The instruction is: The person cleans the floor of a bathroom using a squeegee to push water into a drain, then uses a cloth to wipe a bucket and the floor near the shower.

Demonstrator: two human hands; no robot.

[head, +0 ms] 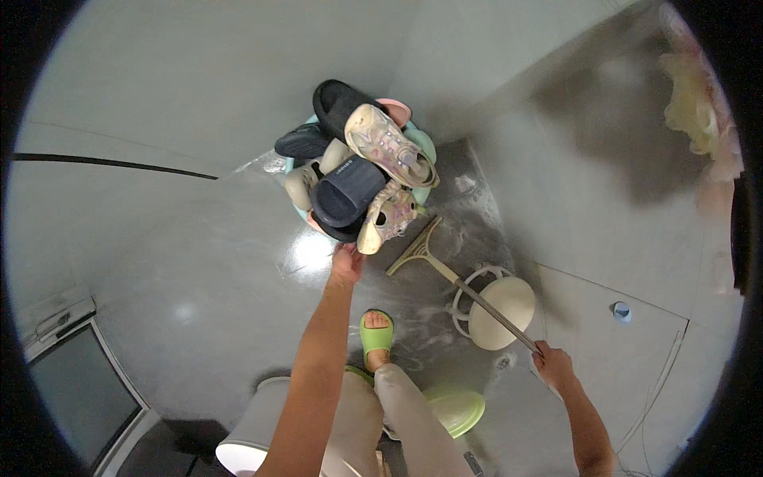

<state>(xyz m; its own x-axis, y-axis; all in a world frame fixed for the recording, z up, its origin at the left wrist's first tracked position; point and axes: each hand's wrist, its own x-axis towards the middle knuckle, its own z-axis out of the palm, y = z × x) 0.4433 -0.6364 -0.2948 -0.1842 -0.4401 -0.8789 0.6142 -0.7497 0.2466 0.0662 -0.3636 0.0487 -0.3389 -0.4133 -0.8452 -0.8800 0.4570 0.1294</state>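
Observation:
My left hand [347, 264] grips the near rim of a light-blue basin [290, 203], its fingertips partly hidden under the shoes. Heaped in the basin are a dark slide sandal [349, 191], a pale patterned clog [390, 143], a second pale clog [387, 220], a black shoe [340, 107] and other footwear. Around the metal pole of a floor squeegee [492, 311] my right hand [553, 364] is closed. The squeegee's beige head [417, 247] rests on the wet floor, right of the basin. Its pole crosses in front of a cream round-seated stool [506, 310].
A green basin [456, 411] is beside my leg, and a white bucket-like container [253, 429] stands at lower left. Right of the stool's base is a floor drain [505, 361]. A blue pipe end [621, 311] protrudes from the right wall. Fabric [691, 101] hangs at upper right.

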